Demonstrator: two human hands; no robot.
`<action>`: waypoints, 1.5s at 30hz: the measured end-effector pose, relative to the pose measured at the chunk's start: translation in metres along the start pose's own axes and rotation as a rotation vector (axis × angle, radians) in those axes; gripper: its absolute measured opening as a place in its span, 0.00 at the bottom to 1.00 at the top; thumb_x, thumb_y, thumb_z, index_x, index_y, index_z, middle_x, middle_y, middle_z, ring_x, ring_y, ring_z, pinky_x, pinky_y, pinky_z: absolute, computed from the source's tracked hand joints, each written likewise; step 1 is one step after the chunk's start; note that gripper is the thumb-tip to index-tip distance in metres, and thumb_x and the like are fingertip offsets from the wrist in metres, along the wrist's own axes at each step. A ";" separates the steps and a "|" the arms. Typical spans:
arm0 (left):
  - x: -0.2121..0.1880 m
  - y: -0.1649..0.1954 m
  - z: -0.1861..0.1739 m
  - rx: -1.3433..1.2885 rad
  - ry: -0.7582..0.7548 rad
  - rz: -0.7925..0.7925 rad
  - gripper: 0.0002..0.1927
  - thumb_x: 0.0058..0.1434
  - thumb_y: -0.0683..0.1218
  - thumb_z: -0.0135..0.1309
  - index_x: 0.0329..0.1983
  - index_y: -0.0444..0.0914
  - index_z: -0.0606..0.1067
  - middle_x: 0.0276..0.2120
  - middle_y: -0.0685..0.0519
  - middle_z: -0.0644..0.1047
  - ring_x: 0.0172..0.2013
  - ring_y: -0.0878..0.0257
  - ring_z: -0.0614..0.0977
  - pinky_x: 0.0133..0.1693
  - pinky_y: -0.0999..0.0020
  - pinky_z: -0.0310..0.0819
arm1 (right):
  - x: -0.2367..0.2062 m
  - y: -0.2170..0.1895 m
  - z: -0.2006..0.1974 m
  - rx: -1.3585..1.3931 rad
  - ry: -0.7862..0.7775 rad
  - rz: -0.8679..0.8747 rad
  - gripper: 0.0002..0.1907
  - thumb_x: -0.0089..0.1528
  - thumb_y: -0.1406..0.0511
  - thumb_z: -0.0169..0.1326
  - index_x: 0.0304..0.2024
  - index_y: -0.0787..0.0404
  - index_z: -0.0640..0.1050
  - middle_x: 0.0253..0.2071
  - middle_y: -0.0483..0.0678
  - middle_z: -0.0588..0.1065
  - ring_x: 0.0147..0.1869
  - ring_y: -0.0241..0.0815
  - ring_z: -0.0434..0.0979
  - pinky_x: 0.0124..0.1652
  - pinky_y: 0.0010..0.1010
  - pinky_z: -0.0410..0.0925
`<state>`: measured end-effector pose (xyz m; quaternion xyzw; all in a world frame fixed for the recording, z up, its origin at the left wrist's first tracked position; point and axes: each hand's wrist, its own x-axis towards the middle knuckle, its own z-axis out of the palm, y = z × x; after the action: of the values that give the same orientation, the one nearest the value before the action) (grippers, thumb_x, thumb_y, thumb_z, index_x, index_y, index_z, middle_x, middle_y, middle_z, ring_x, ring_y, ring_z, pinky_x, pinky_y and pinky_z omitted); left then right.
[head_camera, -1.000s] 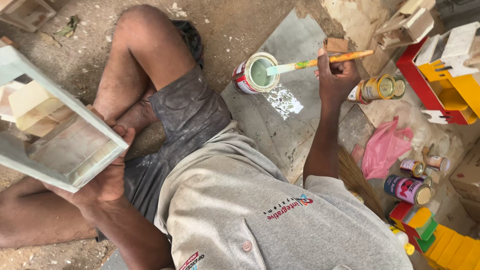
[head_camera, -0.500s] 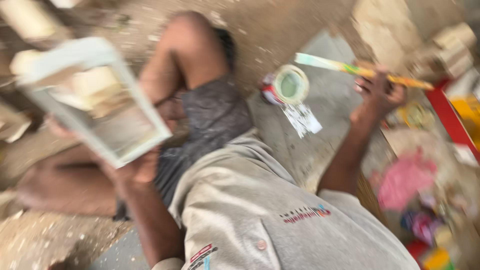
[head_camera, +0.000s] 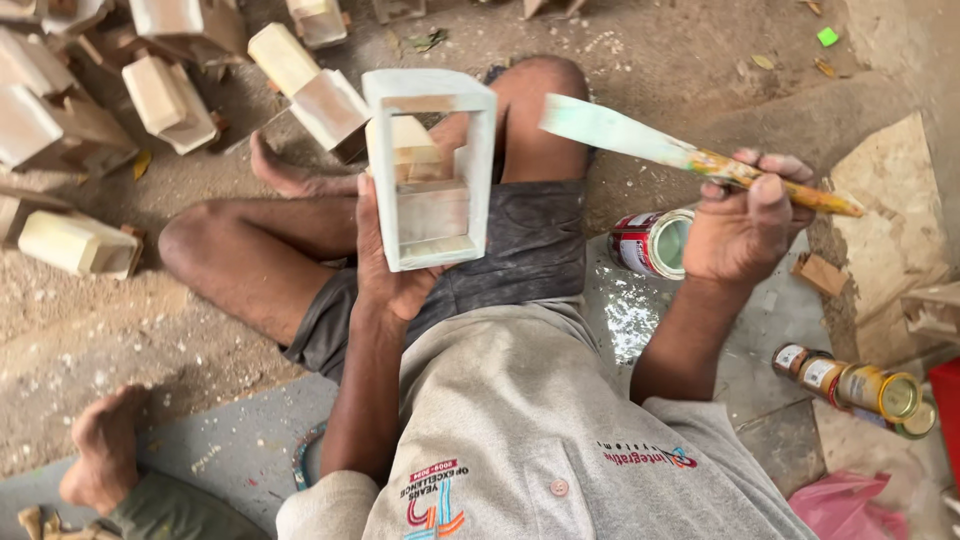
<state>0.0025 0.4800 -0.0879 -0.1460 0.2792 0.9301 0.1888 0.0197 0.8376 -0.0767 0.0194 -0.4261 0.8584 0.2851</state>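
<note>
- The small open wooden frame box (head_camera: 430, 170) already wears a pale green-white coat on its outer faces; the inner block looks bare wood, so painting seems partly done
- Left hand (head_camera: 385, 265) grips the box from below, upright above the lap
- Right hand (head_camera: 745, 225) is closed around a flat paintbrush (head_camera: 640, 140), bristles just right of the box, not touching
- Open paint can (head_camera: 655, 243) sits on the floor below the brush
- Unpainted wooden boxes (head_camera: 160, 95) lie on the ground to the left

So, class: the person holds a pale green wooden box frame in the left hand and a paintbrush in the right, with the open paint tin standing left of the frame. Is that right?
Not quite. The head view shows the paint tin to the right of the box frame, below the right hand holding the paintbrush. The left hand does hold the frame.
</note>
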 end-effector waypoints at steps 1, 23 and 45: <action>0.000 -0.002 -0.002 0.008 0.015 0.008 0.50 0.64 0.76 0.46 0.71 0.31 0.62 0.52 0.40 0.77 0.44 0.52 0.85 0.37 0.58 0.88 | 0.002 0.005 0.011 -0.006 -0.035 -0.006 0.13 0.69 0.71 0.62 0.53 0.64 0.74 0.46 0.53 0.77 0.50 0.43 0.80 0.41 0.32 0.77; 0.026 0.026 -0.028 0.058 0.161 -0.085 0.57 0.51 0.79 0.49 0.73 0.38 0.56 0.59 0.42 0.70 0.55 0.53 0.81 0.46 0.55 0.87 | 0.019 0.075 0.104 -0.139 -0.283 -0.117 0.16 0.63 0.72 0.66 0.49 0.60 0.73 0.43 0.46 0.74 0.51 0.43 0.79 0.55 0.39 0.76; 0.019 0.017 -0.031 0.054 0.112 -0.044 0.59 0.53 0.79 0.49 0.75 0.35 0.52 0.62 0.36 0.67 0.58 0.46 0.78 0.50 0.49 0.84 | 0.016 0.069 0.090 -0.262 -0.375 -0.254 0.14 0.63 0.72 0.64 0.48 0.60 0.73 0.44 0.50 0.77 0.50 0.44 0.82 0.54 0.45 0.79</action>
<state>-0.0162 0.4545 -0.1122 -0.1987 0.3108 0.9084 0.1970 -0.0474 0.7460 -0.0649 0.1945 -0.5733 0.7345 0.3066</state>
